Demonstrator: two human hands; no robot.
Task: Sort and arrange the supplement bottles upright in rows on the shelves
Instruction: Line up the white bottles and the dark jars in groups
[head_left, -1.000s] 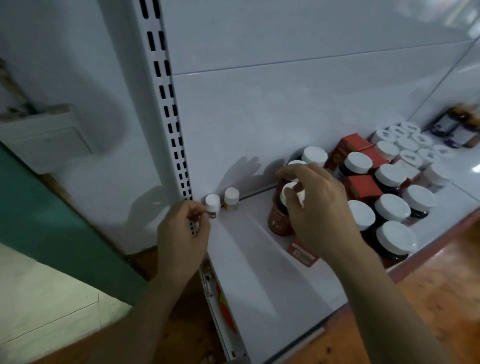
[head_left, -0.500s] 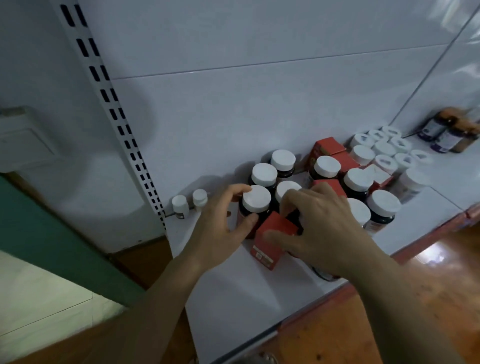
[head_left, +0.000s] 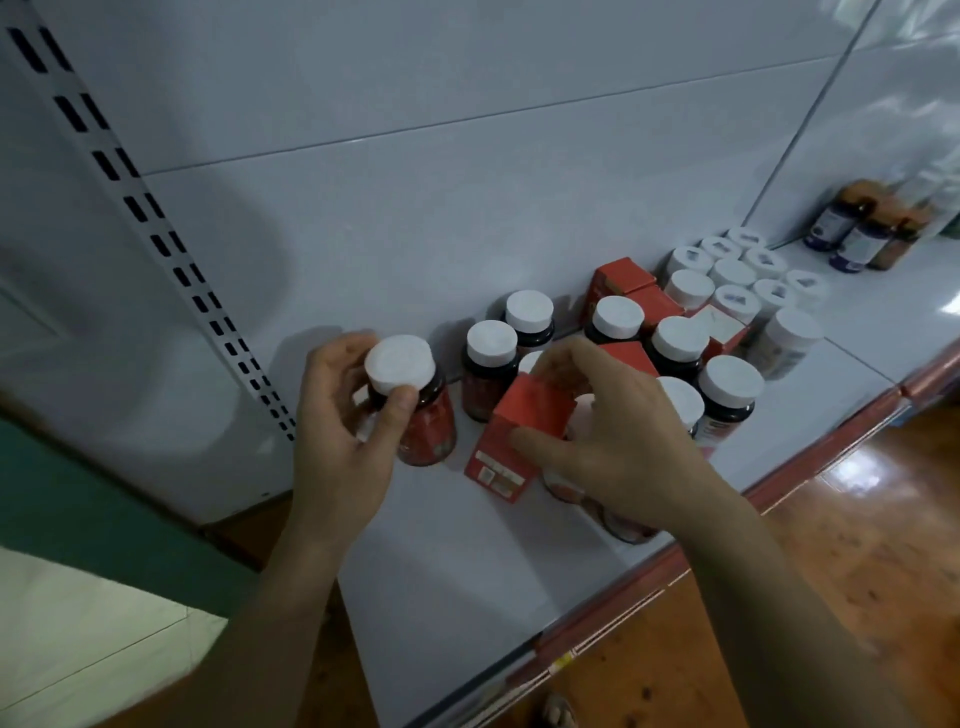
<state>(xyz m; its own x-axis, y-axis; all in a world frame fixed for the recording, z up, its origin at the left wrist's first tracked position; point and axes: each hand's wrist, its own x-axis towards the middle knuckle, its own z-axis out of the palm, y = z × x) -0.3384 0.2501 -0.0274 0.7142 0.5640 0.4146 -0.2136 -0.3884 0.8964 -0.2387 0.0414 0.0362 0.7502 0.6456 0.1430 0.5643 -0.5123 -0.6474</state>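
Observation:
My left hand (head_left: 340, 441) grips a dark bottle with a red label and a white cap (head_left: 415, 405), upright at the left end of the white shelf (head_left: 467, 571). My right hand (head_left: 618, 441) holds a red carton (head_left: 511, 441) by its top, just right of that bottle. Several more white-capped dark bottles (head_left: 491, 364) stand behind and to the right of my hands; some are hidden under my right hand. More red cartons (head_left: 623, 283) sit near the back wall. A cluster of small white bottles (head_left: 732, 280) stands further right.
A slotted upright rail (head_left: 156, 239) runs down the left of the back panel. Three dark bottles with coloured labels (head_left: 857, 234) stand on the neighbouring shelf at the far right. The shelf has a red front edge (head_left: 779, 483) over a wooden floor.
My left hand has closed around the white-capped bottle and drawn it leftward, away from the group. My right hand keeps hold of the red carton. The view has shifted a little.

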